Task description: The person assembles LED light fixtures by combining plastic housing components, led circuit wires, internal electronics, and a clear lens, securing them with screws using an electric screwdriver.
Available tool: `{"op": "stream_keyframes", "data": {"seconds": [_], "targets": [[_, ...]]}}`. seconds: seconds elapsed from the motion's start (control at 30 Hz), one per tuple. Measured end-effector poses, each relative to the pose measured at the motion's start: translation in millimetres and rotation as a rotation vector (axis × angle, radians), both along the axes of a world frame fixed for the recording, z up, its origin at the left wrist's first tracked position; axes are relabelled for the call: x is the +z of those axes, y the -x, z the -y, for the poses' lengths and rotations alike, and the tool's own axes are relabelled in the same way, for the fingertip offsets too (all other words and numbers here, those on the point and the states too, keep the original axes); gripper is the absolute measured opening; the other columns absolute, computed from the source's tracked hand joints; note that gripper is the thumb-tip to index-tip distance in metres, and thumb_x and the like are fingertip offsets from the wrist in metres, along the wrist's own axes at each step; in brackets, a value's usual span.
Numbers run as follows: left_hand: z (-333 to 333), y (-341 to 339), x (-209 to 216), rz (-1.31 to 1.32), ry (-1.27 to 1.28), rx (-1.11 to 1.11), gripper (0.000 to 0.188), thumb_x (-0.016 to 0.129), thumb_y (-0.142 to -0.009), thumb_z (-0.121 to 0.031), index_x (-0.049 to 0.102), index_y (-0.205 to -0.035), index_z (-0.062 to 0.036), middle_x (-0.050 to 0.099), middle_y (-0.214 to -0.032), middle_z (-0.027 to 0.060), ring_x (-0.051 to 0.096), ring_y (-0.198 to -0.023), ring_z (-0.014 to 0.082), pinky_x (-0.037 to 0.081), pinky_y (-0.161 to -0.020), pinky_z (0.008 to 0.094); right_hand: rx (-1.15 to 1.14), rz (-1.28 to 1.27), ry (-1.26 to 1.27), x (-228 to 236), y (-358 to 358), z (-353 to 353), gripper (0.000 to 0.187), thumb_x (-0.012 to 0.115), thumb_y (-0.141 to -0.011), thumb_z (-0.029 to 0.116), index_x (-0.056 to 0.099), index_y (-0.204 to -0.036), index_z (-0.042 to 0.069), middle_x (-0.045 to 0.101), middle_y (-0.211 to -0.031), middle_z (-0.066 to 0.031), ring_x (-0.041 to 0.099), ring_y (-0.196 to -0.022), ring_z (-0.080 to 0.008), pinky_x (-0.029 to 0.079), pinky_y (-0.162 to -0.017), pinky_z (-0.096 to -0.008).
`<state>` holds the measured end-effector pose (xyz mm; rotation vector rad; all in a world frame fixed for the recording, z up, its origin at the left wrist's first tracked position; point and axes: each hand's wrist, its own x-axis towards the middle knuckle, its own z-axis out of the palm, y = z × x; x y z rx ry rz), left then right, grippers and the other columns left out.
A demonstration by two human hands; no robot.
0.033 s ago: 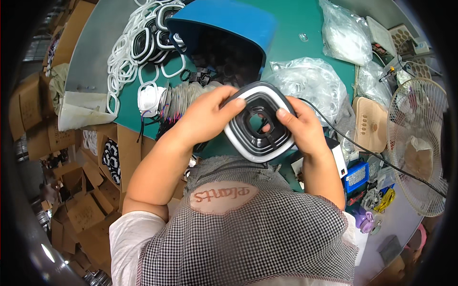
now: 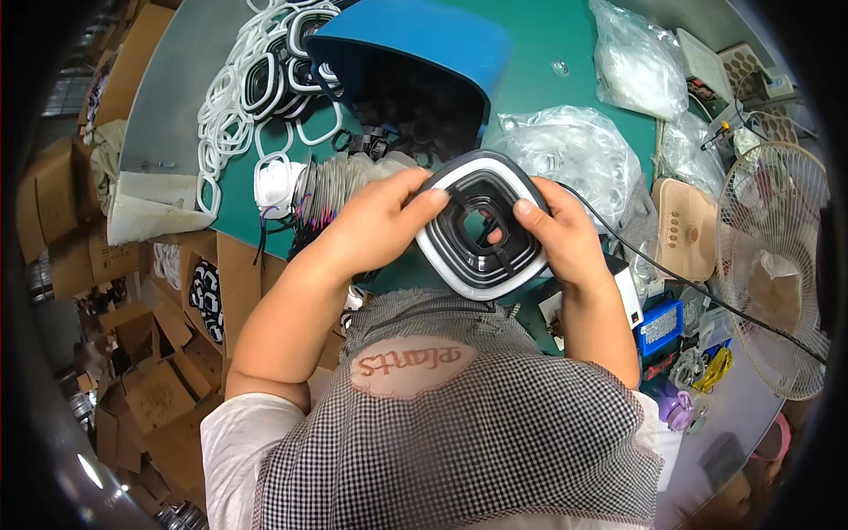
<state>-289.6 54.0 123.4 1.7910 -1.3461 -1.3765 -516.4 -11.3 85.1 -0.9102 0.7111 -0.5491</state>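
Between my two hands is a rounded-square housing (image 2: 453,272), black with a white ring round its stepped, hollow centre. My left hand (image 2: 386,212) grips its left edge, thumb on the white ring. On the right edge my right hand (image 2: 563,231) is closed, thumb pressed on the inner black rim; one fingertip shows through the centre opening. The housing is held tilted above the green table (image 2: 548,62). Beyond my left hand lies a bundle of grey wires (image 2: 331,187) beside a white rounded part (image 2: 276,187).
A blue bin (image 2: 415,44) lies tipped with its dark opening toward me, small black parts at its mouth. White rings (image 2: 231,115) pile up at left. Clear plastic bags (image 2: 574,146), a beige basket (image 2: 685,231) and a fan (image 2: 768,274) stand right. Cardboard boxes (image 2: 159,389) fill the lower left.
My left thumb has shifted slightly left and down along the white ring. The housing stays in both hands, almost unmoved.
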Motion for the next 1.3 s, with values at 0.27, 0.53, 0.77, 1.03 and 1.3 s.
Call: {"op": "stream_keyframes", "data": {"seconds": [0.27, 0.53, 0.77, 1.03, 1.3], "targets": [[-18, -2, 14, -0.320, -0.202, -0.010, 0.026, 0.050, -0.097, -0.021, 0.055, -0.109, 0.0011, 0.064, -0.083, 0.0061, 0.061, -0.067, 0.0109, 0.052, -0.061, 0.0244, 0.021, 0.021, 0.007, -2, 3, 2, 0.029, 0.057, -0.092, 0.017, 0.057, -0.111, -0.005, 0.067, -0.084, -0.0086, 0.064, -0.072, -0.0124, 0.052, -0.062, -0.0231], [-21, 4, -1, -0.273, -0.061, 0.142, 0.022, 0.051, -0.097, -0.017, 0.053, -0.109, 0.0013, 0.064, -0.081, 0.0052, 0.062, -0.066, 0.0097, 0.052, -0.060, 0.0232, -0.133, 0.070, 0.021, 1, -3, 3, 0.044, 0.065, -0.089, 0.019, 0.053, -0.124, -0.004, 0.064, -0.108, -0.0131, 0.064, -0.091, -0.0175, 0.052, -0.080, -0.0282], [-12, 5, -5, -0.329, 0.201, 0.332, 0.025, 0.047, -0.098, -0.014, 0.048, -0.114, 0.0039, 0.063, -0.085, 0.0075, 0.062, -0.068, 0.0102, 0.052, -0.062, 0.0223, -0.213, 0.172, -0.117, -10, -19, -28, 0.052, 0.062, -0.091, 0.026, 0.041, -0.129, -0.004, 0.058, -0.116, -0.0129, 0.062, -0.102, -0.0208, 0.056, -0.080, -0.0325], [-13, 12, -6, -0.335, 0.310, 0.335, 0.026, 0.046, -0.098, -0.015, 0.047, -0.115, 0.0044, 0.062, -0.085, 0.0070, 0.061, -0.067, 0.0093, 0.051, -0.061, 0.0202, -0.260, 0.132, 0.055, -13, -19, -24, 0.043, 0.054, -0.096, 0.023, 0.041, -0.126, -0.005, 0.059, -0.113, -0.0164, 0.065, -0.094, -0.0219, 0.059, -0.073, -0.0306], [-17, 0, -21, -0.317, 0.188, 0.264, 0.036, 0.057, -0.095, -0.020, 0.046, -0.120, 0.0032, 0.063, -0.103, 0.0102, 0.064, -0.092, 0.0175, 0.051, -0.081, 0.0290, -0.377, 0.098, 0.327, -20, -21, -25, 0.040, 0.049, -0.098, 0.024, 0.046, -0.126, -0.005, 0.056, -0.111, -0.0070, 0.051, -0.097, -0.0126, 0.040, -0.088, -0.0261]]}}
